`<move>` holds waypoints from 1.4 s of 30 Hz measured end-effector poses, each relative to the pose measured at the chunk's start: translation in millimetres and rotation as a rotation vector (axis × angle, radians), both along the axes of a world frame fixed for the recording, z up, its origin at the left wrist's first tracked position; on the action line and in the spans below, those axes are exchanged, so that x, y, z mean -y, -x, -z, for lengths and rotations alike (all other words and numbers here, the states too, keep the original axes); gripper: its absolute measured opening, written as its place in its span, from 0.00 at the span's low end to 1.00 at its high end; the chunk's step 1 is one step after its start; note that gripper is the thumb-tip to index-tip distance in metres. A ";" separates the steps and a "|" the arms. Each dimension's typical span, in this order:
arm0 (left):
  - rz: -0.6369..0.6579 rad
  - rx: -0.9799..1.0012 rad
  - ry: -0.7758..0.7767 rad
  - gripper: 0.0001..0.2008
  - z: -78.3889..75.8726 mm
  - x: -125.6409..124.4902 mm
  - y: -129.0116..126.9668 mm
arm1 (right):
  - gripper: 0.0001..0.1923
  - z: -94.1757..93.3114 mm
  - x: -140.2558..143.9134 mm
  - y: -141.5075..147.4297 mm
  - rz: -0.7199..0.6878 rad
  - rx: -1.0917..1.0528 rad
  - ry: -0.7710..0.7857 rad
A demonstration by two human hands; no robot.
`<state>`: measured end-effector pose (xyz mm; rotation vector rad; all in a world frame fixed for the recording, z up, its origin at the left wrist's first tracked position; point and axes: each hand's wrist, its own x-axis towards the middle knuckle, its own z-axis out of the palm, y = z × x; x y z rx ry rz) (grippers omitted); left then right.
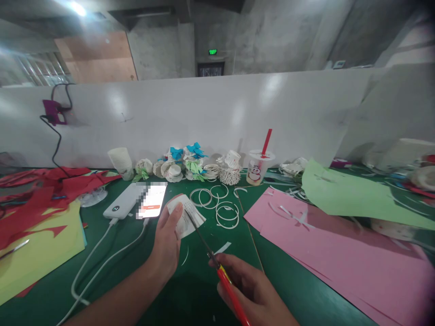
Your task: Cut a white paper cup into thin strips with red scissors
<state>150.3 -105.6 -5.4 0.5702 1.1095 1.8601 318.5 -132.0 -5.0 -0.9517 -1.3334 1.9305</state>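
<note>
My left hand (170, 237) is closed around a cut white paper cup (185, 222) with small print on it, thumb on top. In my right hand (249, 283) is a pair of scissors (229, 285) with red and yellow handles. Its dark blades reach up and left to the cup, with the tips over the printed side. How far the blades are apart cannot be made out. Just beyond the cup lie several thin white paper rings (227, 215). A small white paper scrap (222, 248) rests near the scissors' pivot.
Left are a power bank (124, 201), a lit phone (154, 201) and white cables. Paper-craft pieces (193, 163), stacked paper cups (121, 163) and a drink cup with a red straw (260, 167) line the back. Pink sheets (306, 244) and a green sheet (360, 194) lie right; yellow paper (50, 258) left.
</note>
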 end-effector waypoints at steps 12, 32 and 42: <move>0.087 0.086 -0.059 0.20 -2.0 1.0 0.1 | 0.23 0.0 -5.5 -3.7 -0.159 -0.076 0.083; -0.013 0.065 0.001 0.18 -4.3 -2.3 6.9 | 0.28 3.3 -2.1 -6.9 -0.215 -0.027 0.049; 0.026 0.049 0.033 0.19 -1.5 -2.3 4.5 | 0.29 -4.4 0.9 -3.1 -0.114 -0.001 0.017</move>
